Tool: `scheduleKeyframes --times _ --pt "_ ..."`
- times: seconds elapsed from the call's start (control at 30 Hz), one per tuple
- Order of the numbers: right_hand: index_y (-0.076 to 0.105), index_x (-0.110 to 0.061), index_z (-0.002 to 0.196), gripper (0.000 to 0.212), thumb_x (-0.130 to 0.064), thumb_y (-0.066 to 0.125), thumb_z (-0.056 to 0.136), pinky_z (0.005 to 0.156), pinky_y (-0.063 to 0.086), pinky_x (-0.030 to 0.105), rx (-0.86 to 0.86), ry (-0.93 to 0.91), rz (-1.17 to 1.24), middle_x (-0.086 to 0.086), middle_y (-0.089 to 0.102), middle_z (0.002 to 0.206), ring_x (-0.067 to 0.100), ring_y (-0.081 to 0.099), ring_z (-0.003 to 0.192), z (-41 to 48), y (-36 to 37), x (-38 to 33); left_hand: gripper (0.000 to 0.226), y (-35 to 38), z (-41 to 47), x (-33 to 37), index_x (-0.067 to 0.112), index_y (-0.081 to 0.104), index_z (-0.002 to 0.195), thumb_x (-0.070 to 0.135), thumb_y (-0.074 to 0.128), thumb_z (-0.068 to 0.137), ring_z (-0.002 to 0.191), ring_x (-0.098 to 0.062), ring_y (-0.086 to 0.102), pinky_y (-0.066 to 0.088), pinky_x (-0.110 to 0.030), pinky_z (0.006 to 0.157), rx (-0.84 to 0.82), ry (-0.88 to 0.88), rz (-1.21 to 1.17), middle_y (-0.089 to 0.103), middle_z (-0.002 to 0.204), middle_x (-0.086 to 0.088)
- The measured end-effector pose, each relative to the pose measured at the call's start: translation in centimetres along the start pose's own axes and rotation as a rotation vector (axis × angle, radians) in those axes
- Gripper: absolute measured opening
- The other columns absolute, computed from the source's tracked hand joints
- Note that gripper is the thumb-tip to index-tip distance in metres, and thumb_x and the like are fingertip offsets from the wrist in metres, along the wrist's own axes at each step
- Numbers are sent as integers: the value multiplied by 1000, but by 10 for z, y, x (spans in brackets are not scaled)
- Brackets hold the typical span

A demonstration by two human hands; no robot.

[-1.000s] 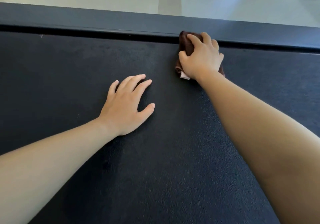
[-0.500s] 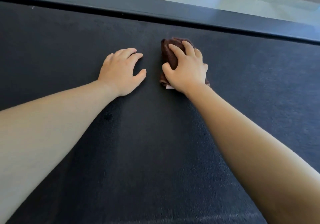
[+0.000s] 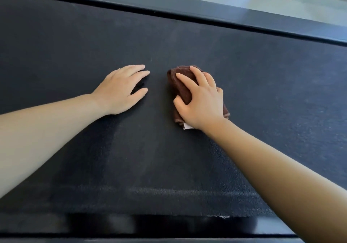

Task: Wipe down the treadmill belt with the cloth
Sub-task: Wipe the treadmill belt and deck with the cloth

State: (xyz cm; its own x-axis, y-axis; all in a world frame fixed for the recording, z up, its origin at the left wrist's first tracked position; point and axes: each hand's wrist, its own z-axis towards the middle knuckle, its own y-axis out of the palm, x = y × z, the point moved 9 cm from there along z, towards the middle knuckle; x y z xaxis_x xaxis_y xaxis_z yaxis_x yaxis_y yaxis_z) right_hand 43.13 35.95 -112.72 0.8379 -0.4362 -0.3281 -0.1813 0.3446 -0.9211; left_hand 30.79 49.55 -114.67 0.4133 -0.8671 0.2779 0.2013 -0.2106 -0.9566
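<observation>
Looking at the cloth (image 3: 181, 87), I think it is soft, light and squishy, so it will bunch up and slide easily on the rough treadmill belt (image 3: 262, 92). It is best held from the top and pressed flat. My right hand (image 3: 201, 102) does that: its fingers (image 3: 185, 78) are curled over the brown cloth and clamped on it, pushing it down onto the belt. The cloth sits right under those fingers, with a little white tag (image 3: 187, 126) poking out by the wrist. My left hand (image 3: 120, 90) lies flat on the belt just beside the cloth, fingers straight, holding nothing. Both arms reach forward. The side rail (image 3: 206, 11) is well beyond the fingers.
</observation>
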Motion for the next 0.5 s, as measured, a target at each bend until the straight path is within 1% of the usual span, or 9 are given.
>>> scheduleKeyframes --times 0.1,0.23,0.37,0.5 --pt "44 -39 136 55 -50 49 82 101 28 54 6 7 -2 -4 29 152 24 23 138 28 9 -1 53 -4 11 -15 18 37 142 38 43 94 141 -20 23 20 -40 114 12 -34 16 30 152 0" --pt "42 -39 137 56 -52 48 82 101 29 53 28 44 -19 -4 29 151 24 24 136 76 19 8 57 -5 41 -32 21 37 142 43 47 91 140 -19 24 17 -46 114 -21 -18 44 30 151 1" --pt "41 -39 137 57 -53 46 82 99 29 52 62 104 -20 -4 29 150 25 25 135 131 26 26 58 -5 73 -49 22 36 143 46 46 91 140 -19 24 16 -44 115 20 -68 15 29 152 2" --pt "42 -40 136 60 -54 43 78 100 29 54 74 176 -20 -3 30 151 27 26 135 183 33 43 64 -5 79 -56 24 40 140 54 38 83 138 -16 28 17 -41 114 74 -87 -2 33 149 6"
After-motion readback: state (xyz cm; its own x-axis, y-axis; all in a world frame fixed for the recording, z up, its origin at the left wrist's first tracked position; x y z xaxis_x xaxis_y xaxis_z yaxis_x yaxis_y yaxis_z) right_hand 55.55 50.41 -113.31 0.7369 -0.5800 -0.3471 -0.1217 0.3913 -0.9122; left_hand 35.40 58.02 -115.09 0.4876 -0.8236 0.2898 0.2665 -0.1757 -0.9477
